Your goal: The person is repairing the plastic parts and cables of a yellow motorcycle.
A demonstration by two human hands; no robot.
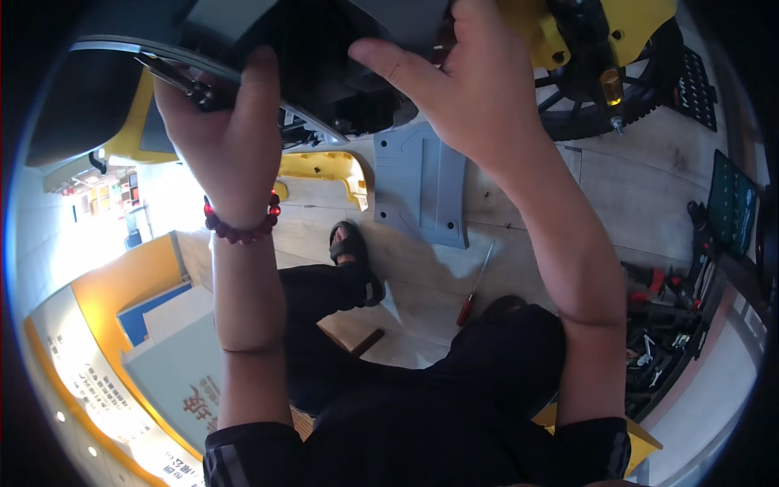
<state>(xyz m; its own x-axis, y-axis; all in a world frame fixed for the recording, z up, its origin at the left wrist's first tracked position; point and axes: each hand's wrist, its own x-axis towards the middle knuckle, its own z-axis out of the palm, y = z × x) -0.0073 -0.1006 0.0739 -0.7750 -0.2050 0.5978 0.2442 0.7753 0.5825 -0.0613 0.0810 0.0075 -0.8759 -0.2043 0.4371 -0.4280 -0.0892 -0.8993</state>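
My left hand [223,122], with a red bead bracelet [241,230] on the wrist, grips the edge of a dark body panel [268,49] of a yellow and black scooter at the top of the view. My right hand [471,77] presses on the same dark panel further right, thumb stretched toward the left. Both forearms rise from the lower edge. What lies under the palms is hidden.
A grey plastic cover [422,183] and a yellow trim piece [329,169] lie on the tiled floor. A red-handled screwdriver [473,288] rests by my knee. The scooter's rear wheel [600,97] is at upper right. An open tool case [673,325] sits at right.
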